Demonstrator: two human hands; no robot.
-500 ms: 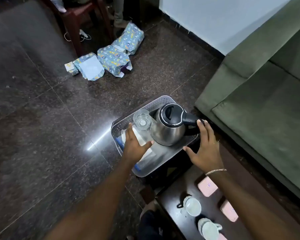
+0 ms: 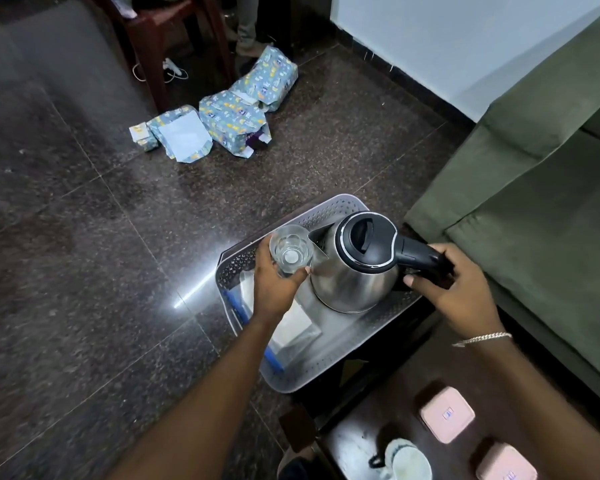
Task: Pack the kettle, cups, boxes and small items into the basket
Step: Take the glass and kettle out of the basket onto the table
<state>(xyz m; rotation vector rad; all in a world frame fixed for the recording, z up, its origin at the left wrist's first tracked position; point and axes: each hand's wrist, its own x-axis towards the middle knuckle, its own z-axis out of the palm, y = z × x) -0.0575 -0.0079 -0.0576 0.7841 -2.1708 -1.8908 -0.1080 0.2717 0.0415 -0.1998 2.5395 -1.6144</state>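
In the basket [image 2: 305,216], the right hand [image 2: 465,292] clasps the kettle [image 2: 354,275] by its three o'clock handle while the left hand [image 2: 279,282] grips a glass [image 2: 290,252] just at its nine o'clock; shifting the kettle could, I reckon, knock that glass.

A dark speckled stone floor [image 2: 84,237] lies in large tiles, with a bright streak of reflected light [image 2: 191,292] on it. A pale wall [image 2: 447,39] with black skirting [image 2: 395,74] rises behind a green sofa [image 2: 534,202]. A dark red chair [image 2: 160,36] stands farther off.

Left hand [image 2: 275,287], right hand [image 2: 459,292]: curled grips.
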